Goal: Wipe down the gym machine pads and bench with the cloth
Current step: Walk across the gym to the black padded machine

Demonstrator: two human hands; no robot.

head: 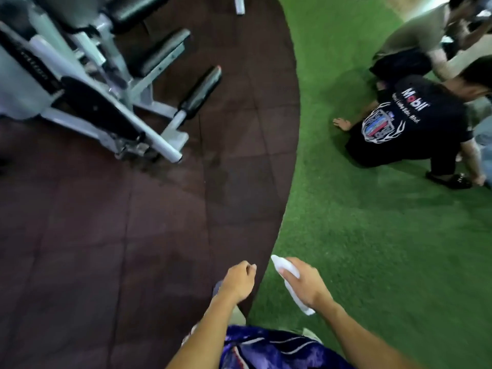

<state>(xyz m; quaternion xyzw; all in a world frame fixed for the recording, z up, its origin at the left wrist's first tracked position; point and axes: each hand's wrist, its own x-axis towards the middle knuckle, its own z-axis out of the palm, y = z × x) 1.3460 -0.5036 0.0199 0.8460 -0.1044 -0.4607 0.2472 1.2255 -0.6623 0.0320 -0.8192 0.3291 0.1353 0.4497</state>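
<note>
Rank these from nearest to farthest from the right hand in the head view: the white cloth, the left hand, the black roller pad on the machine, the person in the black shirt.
1. White cloth: held in the right hand itself.
2. Left hand: just to its left.
3. Person in the black shirt: ahead on the right, on the green turf.
4. Black roller pad: ahead on the left, though too close to call against the person.

Left hand (239, 282) loosely curled, right hand (306, 284) clenched.

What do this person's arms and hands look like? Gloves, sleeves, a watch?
Both forearms are bare: no sleeves reach them in view, and no gloves, watch or rings show on the left hand or right hand. Below them is shiny blue-purple patterned clothing.
</note>
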